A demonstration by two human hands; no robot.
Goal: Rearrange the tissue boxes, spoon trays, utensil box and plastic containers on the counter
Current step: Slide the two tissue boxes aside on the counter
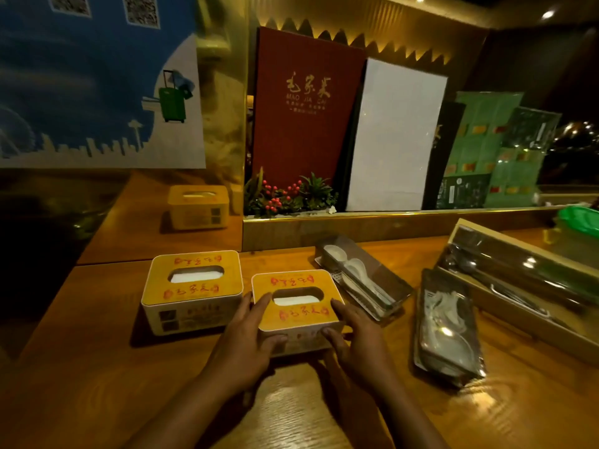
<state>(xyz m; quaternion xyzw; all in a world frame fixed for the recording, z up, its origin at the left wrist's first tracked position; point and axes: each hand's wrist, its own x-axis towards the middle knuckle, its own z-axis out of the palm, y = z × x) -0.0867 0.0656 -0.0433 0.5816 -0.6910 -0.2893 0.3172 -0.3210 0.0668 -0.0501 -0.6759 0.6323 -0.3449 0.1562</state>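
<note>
Two yellow-topped tissue boxes stand on the wooden counter (97, 367). I hold the nearer tissue box (296, 314) from both sides: my left hand (251, 345) grips its left side and my right hand (355, 338) its right side. The other tissue box (193, 290) sits just to its left, apart from my hands. To the right lie a spoon tray (366, 280) with white spoons, a second spoon tray (449, 328), and a long wooden utensil box (518, 286). A green plastic container (580, 220) shows at the far right edge.
A third tissue box (197, 207) rests on a counter further back at the left. Behind a raised ledge (389, 228) stand menus (304, 105) and a small plant with red berries (288, 196). A blue poster (97, 79) covers the left wall.
</note>
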